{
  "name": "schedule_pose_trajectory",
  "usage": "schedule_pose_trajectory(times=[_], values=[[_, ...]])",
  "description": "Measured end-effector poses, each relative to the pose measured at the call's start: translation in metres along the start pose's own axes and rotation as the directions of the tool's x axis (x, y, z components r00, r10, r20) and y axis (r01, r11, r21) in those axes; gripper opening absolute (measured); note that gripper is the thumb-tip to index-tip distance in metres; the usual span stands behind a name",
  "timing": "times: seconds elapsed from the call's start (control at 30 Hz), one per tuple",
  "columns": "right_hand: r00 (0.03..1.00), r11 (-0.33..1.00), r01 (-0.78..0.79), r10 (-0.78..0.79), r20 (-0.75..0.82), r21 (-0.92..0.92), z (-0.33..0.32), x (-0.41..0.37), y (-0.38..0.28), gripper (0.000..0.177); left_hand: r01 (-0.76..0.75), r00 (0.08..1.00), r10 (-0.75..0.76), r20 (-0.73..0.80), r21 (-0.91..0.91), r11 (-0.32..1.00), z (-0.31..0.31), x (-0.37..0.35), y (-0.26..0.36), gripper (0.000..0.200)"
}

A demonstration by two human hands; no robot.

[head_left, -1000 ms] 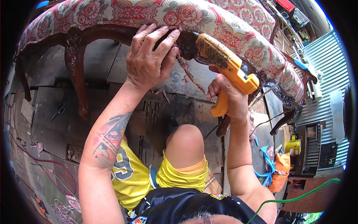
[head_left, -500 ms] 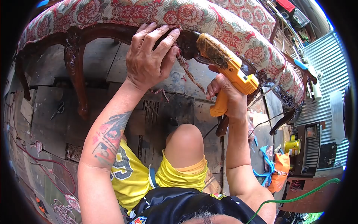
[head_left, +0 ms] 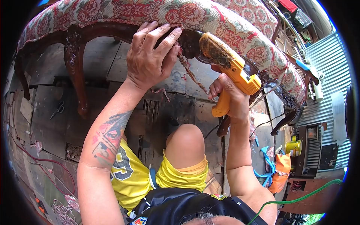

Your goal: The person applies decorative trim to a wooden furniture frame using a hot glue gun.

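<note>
My left hand (head_left: 152, 56) presses its spread fingertips on the lower edge of the floral fabric (head_left: 187, 15), where it meets the dark carved wooden frame (head_left: 107, 30) of the seat. A twisted strip of trim (head_left: 192, 73) hangs down beside my left thumb. My right hand (head_left: 233, 93) is wrapped round the handle of a yellow glue gun (head_left: 234, 69), whose upper body is stained brown. The tool's front end is close to the carved frame, to the right of my left fingers.
Scissors (head_left: 57, 110) lie on the worn wooden floor (head_left: 48, 131) at the left, near a dark red cord (head_left: 48, 161). Carved chair legs (head_left: 77, 82) stand ahead. At the right are blue strips (head_left: 267, 168), an orange bag (head_left: 281, 170), a yellow can (head_left: 293, 147) and a green cord (head_left: 300, 200).
The yellow tool and my right hand have shifted very slightly to the right. My left hand stays at the fabric edge.
</note>
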State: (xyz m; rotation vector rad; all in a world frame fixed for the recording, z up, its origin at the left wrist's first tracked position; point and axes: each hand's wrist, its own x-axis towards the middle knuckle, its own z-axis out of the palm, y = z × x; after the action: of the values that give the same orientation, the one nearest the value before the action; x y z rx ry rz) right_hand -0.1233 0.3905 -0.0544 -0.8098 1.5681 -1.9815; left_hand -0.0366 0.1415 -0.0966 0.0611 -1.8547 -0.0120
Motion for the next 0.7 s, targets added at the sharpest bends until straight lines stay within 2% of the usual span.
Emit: schedule_pose_trajectory(times=[0.4, 0.47, 0.57, 0.7], values=[[1.0, 1.0, -0.013, 0.013, 0.009, -0.002, 0.0007, -0.0013, -0.0002, 0.042, 0.0, 1.0, 0.0, -0.001, -0.012, 1.0, 0.0, -0.0006, -0.0002, 0.038], [0.999, 0.994, -0.026, 0.024, -0.022, -0.104, 0.0043, -0.0019, -0.0023, 0.049, -0.001, 1.0, 0.001, -0.002, -0.013, 1.0, 0.0009, -0.0008, -0.0009, 0.038], [1.0, 1.0, -0.026, 0.026, 0.007, 0.003, -0.0018, -0.0014, 0.0004, 0.043, -0.008, 1.0, 0.008, -0.012, 0.022, 1.0, 0.0016, -0.0011, -0.0016, 0.039], [0.999, 0.999, -0.031, 0.031, -0.008, -0.007, -0.0011, -0.0026, -0.0004, 0.044, -0.001, 1.0, 0.0, -0.011, -0.012, 1.0, 0.0009, -0.0006, -0.0001, 0.038]])
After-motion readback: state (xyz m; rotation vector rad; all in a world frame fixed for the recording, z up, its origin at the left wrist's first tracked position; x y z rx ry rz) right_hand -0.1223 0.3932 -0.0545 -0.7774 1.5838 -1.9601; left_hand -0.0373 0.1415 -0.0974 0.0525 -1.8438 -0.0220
